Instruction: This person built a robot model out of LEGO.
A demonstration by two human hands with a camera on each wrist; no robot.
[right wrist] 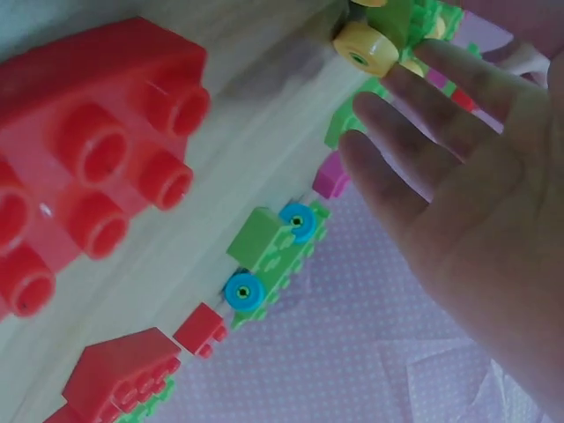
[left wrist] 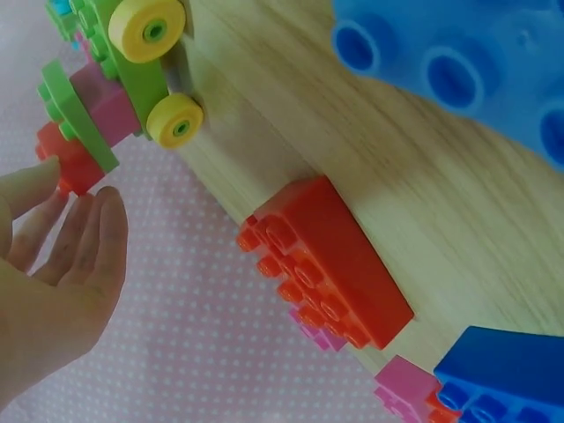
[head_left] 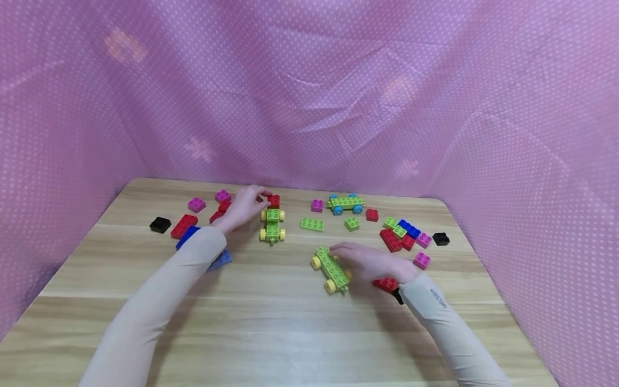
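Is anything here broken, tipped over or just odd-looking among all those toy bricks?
Nothing looks broken or tipped. The bricks lie scattered loose across the wooden table. The only mild oddity: the green car with yellow wheels by the right hand sits slanted, unlike the blue-wheeled car at the back.

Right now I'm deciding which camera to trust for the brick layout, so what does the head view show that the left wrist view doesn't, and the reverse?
Only the head view shows both sleeved arms, the right hand resting by a green plastic wheeled chassis with yellow wheels, a green chassis with blue wheels, and two black bricks.

Only the left wrist view shows the studs of a long red plastic brick close up.

Both show the left hand touching a small red brick beside another yellow-wheeled green chassis, on the wooden table.
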